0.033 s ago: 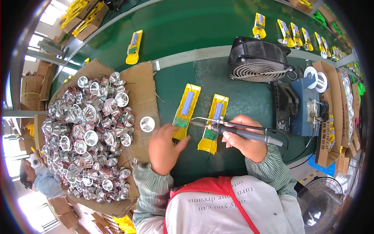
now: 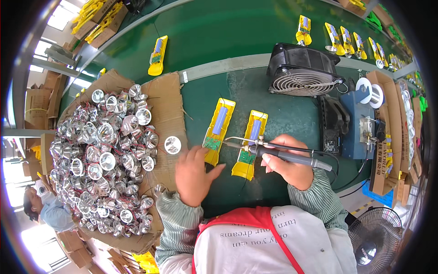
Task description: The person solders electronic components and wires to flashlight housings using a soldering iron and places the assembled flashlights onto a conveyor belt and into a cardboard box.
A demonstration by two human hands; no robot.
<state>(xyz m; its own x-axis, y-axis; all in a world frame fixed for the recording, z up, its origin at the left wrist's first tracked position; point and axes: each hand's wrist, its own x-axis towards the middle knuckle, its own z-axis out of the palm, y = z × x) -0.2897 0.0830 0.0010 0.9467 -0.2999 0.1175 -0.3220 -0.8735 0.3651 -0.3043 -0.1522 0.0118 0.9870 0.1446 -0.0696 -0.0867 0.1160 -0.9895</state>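
Right hand (image 2: 286, 162) grips a soldering iron (image 2: 278, 154) over 2 yellow housings (image 2: 235, 132); left hand (image 2: 194, 172), fingers spread, touches the left housing's near end.

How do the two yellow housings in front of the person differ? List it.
The left yellow housing has the left hand resting on its near end, while the right yellow housing lies under the soldering iron held in the right hand. The left one sits further from the person than the right one. Both lie open on the green mat, each showing a bluish cell and a green board.
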